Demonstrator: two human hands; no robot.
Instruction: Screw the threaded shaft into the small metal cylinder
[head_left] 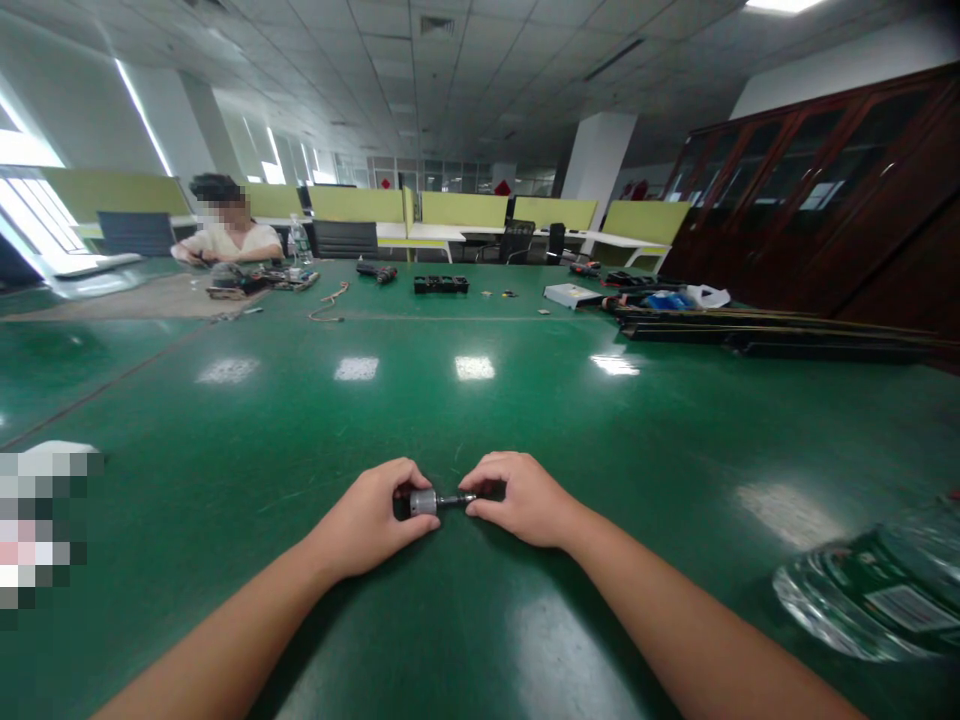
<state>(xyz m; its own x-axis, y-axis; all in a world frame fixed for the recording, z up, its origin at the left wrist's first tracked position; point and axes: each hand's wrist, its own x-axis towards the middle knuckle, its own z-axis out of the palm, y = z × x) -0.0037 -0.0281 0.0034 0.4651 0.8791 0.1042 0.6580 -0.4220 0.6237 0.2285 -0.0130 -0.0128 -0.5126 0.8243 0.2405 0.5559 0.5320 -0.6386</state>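
Note:
Just above the green tabletop, near the middle of the view, is a small grey metal cylinder [424, 502] with a thin dark shaft [450, 500] reaching to the right. Whether it is a motor or a drill attachment I cannot tell. My left hand [373, 517] is closed round the cylinder, thumb in front and fingers behind. The thumb and fingertips of my right hand [523, 497] pinch the shaft's shiny far end. The piece lies level between both hands, and my fingers hide its two ends in part.
A large water bottle [874, 590] lies at the right. Across the green table [465, 420] are a black tray-like part [441, 285], a power drill [376, 271], a cord [328, 302], a white box [572, 296] and long dark strips [750, 335]. Another person [229, 235] sits at the far left.

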